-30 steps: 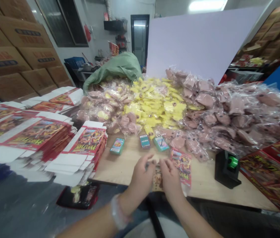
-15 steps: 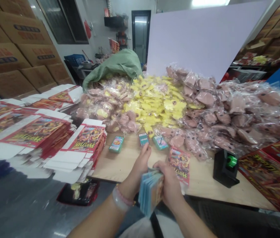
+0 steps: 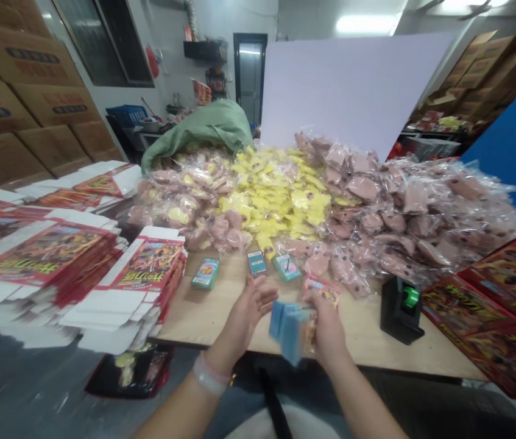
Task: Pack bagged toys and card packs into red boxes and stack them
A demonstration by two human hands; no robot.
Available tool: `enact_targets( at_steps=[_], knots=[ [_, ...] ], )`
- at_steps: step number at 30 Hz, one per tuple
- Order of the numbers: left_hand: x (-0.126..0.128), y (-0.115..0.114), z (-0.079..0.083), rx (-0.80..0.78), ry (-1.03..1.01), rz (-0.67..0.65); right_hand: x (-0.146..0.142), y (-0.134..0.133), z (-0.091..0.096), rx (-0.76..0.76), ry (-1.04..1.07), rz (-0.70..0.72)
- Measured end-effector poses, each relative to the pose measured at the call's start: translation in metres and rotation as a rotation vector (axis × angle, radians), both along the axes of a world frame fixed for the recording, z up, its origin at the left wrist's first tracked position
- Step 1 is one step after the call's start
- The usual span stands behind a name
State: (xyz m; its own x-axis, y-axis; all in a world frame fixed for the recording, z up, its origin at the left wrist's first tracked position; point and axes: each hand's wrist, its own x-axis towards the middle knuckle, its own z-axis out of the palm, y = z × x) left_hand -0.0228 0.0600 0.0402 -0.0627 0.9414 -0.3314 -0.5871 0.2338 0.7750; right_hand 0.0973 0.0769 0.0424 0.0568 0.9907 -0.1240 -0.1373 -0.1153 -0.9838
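The left hand [image 3: 247, 318] is open, with its fingers [image 3: 264, 299] spread, and it touches nothing. It is just beside a stack of blue-edged cards [image 3: 293, 331], but not in contact with it. The right hand [image 3: 329, 329] grips this stack from the side, and the fingers are closed around it. The stack is above the front part of the wooden worktop [image 3: 203, 320], a little blurred, and tilted.

Behind the right hand lies a red printed card [image 3: 321, 291], partly hidden by the hand. Farther ahead on the worktop there are three small card packs: a green one [image 3: 205, 273], a dark teal one [image 3: 256, 263] and a light teal one [image 3: 286, 267]. They lie apart from each other, near the foot of the big pile.

This pile has plastic bags of pink items [image 3: 422, 228] and of yellow items [image 3: 280, 201], and a green woven sack [image 3: 198, 131] lies open at its back. On the right stands a black tape dispenser [image 3: 401, 311] with a green roll. Stacks of flat red-and-white printed cartons [image 3: 148, 268] lie on the left, and more red cartons [image 3: 477, 305] are on the right.
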Motion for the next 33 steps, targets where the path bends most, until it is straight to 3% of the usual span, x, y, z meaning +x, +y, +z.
enact_targets(
  at_steps=[4,6,10,17,21,24,26,29,30,31,33],
  knots=[
    [0.006,-0.008,0.008,0.086,0.313,0.201,-0.003,0.006,0.010,0.282,-0.484,-0.074],
    [0.009,-0.006,0.010,0.094,0.327,0.271,-0.011,0.000,0.013,0.421,-0.651,-0.075],
    [0.004,0.001,0.010,0.067,0.217,0.204,-0.021,-0.010,0.016,0.452,-0.472,-0.024],
    [0.000,-0.014,0.009,-0.042,0.051,-0.029,-0.021,0.001,0.015,-0.091,0.055,0.142],
    [0.011,-0.029,0.009,-0.010,0.052,-0.161,-0.029,0.016,-0.009,-0.297,0.158,0.188],
    [0.005,-0.031,0.010,0.073,0.104,-0.138,-0.032,0.015,-0.028,-0.335,0.192,0.244],
    [-0.009,-0.030,0.013,0.127,0.158,-0.090,-0.030,0.002,-0.035,-0.407,0.230,0.431],
    [-0.032,-0.029,0.017,0.173,0.241,-0.073,-0.024,-0.027,-0.041,-0.694,0.477,0.998],
    [-0.037,-0.030,0.017,0.182,0.257,-0.080,-0.023,-0.037,-0.042,-0.755,0.598,1.124],
    [-0.040,-0.030,0.018,0.192,0.267,-0.089,-0.023,-0.045,-0.044,-0.779,0.713,1.175],
    [-0.047,-0.031,0.015,0.223,0.259,-0.113,-0.025,-0.057,-0.046,-0.758,0.847,1.114]
  ],
)
